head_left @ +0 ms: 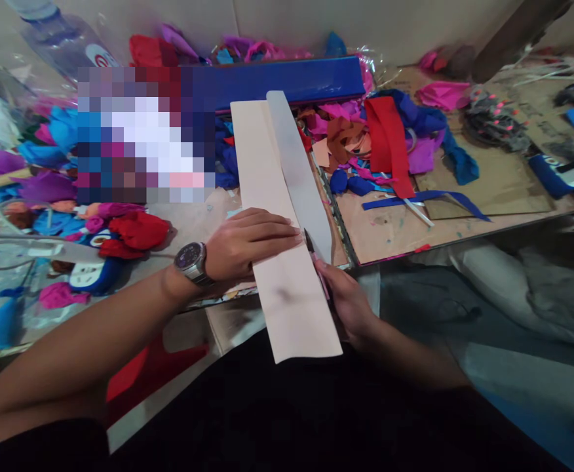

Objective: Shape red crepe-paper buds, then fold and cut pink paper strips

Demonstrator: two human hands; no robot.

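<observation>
Far left of the strip (287, 262), a heap of crepe scraps (46, 170) in blue, purple and red crowds the board (464, 223), with a bottle (61, 39) lying behind it.

The left hand (248, 246), a watch (192, 261) on its wrist, lies flat with fingers spread on the strip, pinning it down near its middle. The strip is a long pale sheet running from the blue box (287, 78) at the back to the near edge of the board, where its end hangs over the person's lap.

A grey ruler (299, 177) lies along the strip's right edge. The right hand (348, 301) is closed around a knife (311, 246), blade tip touching the strip just beside the ruler's near end.

By my reading, the cut stands at about mid-length; I cannot tell which part is already severed.

Right of the strip the board is bare for a stretch before more scraps, so the knife hand has room; the left side is cramped by the heap.
</observation>
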